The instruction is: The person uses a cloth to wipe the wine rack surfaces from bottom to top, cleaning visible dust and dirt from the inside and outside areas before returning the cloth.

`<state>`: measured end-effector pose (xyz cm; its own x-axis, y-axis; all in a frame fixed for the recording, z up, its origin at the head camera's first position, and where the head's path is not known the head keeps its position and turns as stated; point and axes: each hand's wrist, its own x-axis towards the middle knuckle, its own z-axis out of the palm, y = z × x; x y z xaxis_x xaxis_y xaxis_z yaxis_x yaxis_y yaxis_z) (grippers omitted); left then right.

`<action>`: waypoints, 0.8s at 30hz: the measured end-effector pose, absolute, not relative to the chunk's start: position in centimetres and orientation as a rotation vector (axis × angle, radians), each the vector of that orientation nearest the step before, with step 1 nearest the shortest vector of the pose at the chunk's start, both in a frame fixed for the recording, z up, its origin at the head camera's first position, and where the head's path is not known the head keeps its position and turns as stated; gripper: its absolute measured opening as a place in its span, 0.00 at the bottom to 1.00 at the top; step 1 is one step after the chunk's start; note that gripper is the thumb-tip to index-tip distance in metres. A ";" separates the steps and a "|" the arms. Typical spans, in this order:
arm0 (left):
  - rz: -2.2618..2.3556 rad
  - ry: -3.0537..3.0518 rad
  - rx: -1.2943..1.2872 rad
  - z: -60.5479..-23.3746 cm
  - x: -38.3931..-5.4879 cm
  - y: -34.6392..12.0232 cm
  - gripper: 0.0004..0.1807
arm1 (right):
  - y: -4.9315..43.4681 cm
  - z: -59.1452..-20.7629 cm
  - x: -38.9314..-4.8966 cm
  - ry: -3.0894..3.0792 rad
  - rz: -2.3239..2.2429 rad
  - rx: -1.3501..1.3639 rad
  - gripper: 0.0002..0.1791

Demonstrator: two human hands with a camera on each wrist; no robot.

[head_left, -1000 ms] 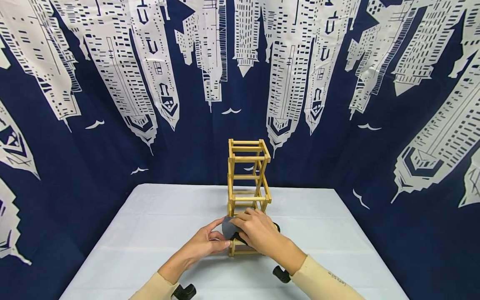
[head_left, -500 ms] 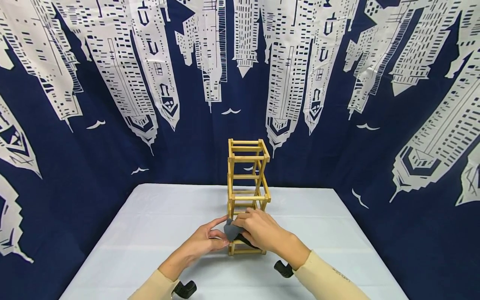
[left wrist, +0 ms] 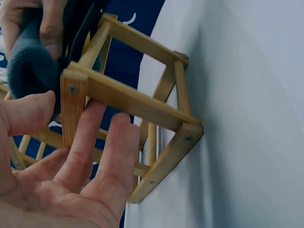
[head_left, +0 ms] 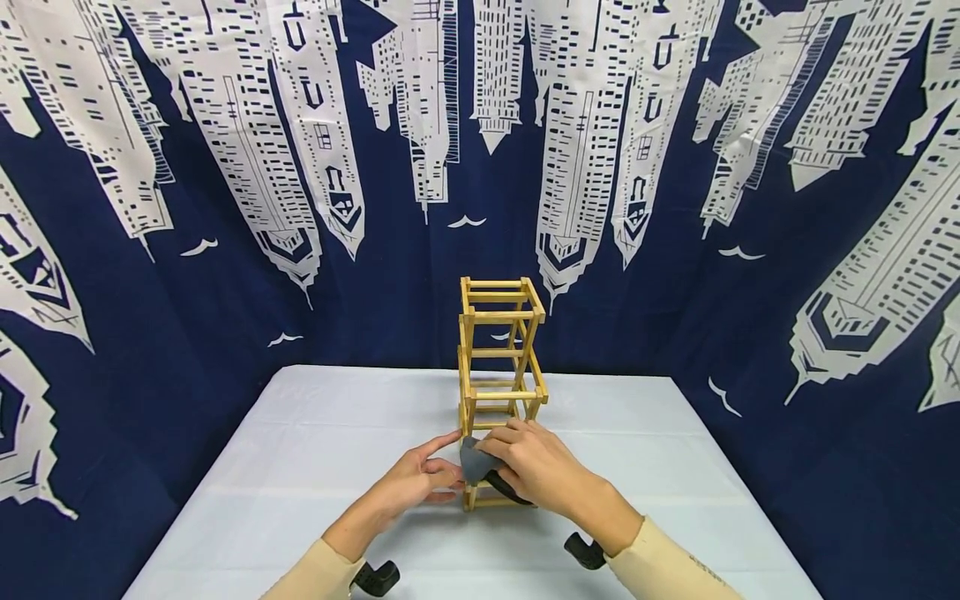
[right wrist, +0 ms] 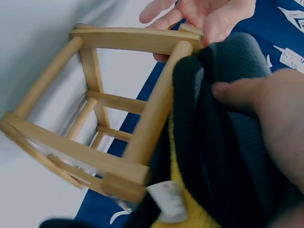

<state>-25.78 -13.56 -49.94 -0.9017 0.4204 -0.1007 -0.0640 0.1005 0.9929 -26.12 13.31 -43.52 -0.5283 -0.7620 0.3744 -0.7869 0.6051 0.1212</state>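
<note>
A light wooden rack of stacked open frames [head_left: 507, 396] stands upright at the table's middle. My right hand [head_left: 536, 468] pinches a thick, folded grey-blue cloth [head_left: 476, 462] over the rack's nearest, lowest part. In the right wrist view the cloth [right wrist: 242, 54] shows dark layers, a yellow side and a white tag [right wrist: 168, 201]; it lies against a wooden bar. My left hand [head_left: 411, 482] is at the rack's left side, fingers extended. The left wrist view has its fingers [left wrist: 111, 161] around a corner post, the thumb apart near the cloth. Part of the cloth is hidden behind my right hand.
A white cloth covers the table [head_left: 337, 433]. Behind it hangs a dark blue curtain [head_left: 420, 292] printed with white upside-down buildings. Black wrist devices [head_left: 585, 552] sit below both wrists.
The cloth and my right hand have shifted slightly right. The cloth's grey end has drawn away from my left fingers, which have loosened and spread. The rack stays in place.
</note>
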 end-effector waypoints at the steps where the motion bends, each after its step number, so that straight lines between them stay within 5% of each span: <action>1: 1.863 2.032 0.349 -49.9 -25.8 -13.4 0.44 | 13.5 -43.5 -26.0 -2.418 0.109 1.217 0.23; 11: 1.892 2.024 0.362 -50.7 -25.9 -12.8 0.49 | 13.5 -43.7 -26.4 -2.079 0.173 1.100 0.35; 24: 1.923 1.998 0.336 -50.7 -25.6 -12.8 0.50 | 10.7 -46.0 -28.5 -2.286 0.087 1.012 0.21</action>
